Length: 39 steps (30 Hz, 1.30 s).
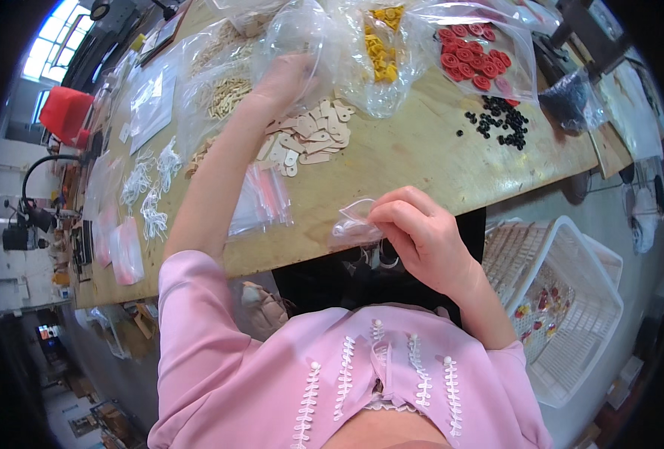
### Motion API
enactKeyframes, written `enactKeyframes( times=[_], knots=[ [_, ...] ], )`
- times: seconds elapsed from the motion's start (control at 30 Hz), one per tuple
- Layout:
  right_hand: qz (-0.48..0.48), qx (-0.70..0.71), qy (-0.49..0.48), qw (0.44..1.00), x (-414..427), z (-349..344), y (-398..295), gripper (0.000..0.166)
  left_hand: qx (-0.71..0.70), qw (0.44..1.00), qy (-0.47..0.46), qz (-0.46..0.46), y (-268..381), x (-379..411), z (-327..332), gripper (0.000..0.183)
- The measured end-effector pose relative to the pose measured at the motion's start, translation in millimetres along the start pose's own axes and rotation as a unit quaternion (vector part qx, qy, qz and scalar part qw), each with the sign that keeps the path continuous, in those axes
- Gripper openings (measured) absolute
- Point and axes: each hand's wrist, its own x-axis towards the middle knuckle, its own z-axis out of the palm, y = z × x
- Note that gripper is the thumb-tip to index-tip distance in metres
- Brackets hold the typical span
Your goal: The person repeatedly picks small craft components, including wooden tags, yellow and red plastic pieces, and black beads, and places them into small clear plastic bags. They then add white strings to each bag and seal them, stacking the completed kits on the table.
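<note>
My left hand reaches into a clear plastic bag at the back of the table, its fingers blurred by the film. Below it lies a pile of flat pale wooden pieces with holes. Near the table's front edge my right hand pinches a small clear plastic bag with small pale things in it. Between my arms, a stack of clear zip bags with red strips lies beside my left forearm. Bags of small wooden pegs, yellow plastic pieces and red spiral discs stand farther back.
Small black rings lie loose at the back right. Bundles of white string and more zip bags are at the left. A white plastic basket with filled small bags stands right of the table, below its edge.
</note>
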Motion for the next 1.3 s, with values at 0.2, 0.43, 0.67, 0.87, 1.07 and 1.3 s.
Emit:
enactKeyframes(
  times=[0.2,0.43,0.67,0.87,1.07,1.3],
  knots=[
    [-0.005,-0.025,0.022,0.999,-3,-9,4,0.013,-0.067,0.996,-0.041,-0.029,1,-12,-13,0.029],
    [-0.01,-0.057,0.043,0.997,1,-19,3,0.013,-0.448,0.885,0.121,-0.032,12,-42,-29,0.014],
    [-0.025,-0.044,0.011,0.999,12,-16,4,0.018,-0.564,0.814,-0.063,0.128,148,-132,-48,0.015],
    [-0.04,-0.049,0.013,0.998,13,-10,0,0.017,-0.475,0.875,-0.043,0.086,151,-142,-43,0.02],
    [-0.011,-0.052,0.015,0.998,6,-16,2,0.016,-0.37,0.924,0.031,0.09,145,-93,-32,0.02],
    [0.001,-0.016,0.019,1.0,-4,-11,3,0.015,-0.069,0.983,0.078,0.149,111,22,10,0.035]
  ],
)
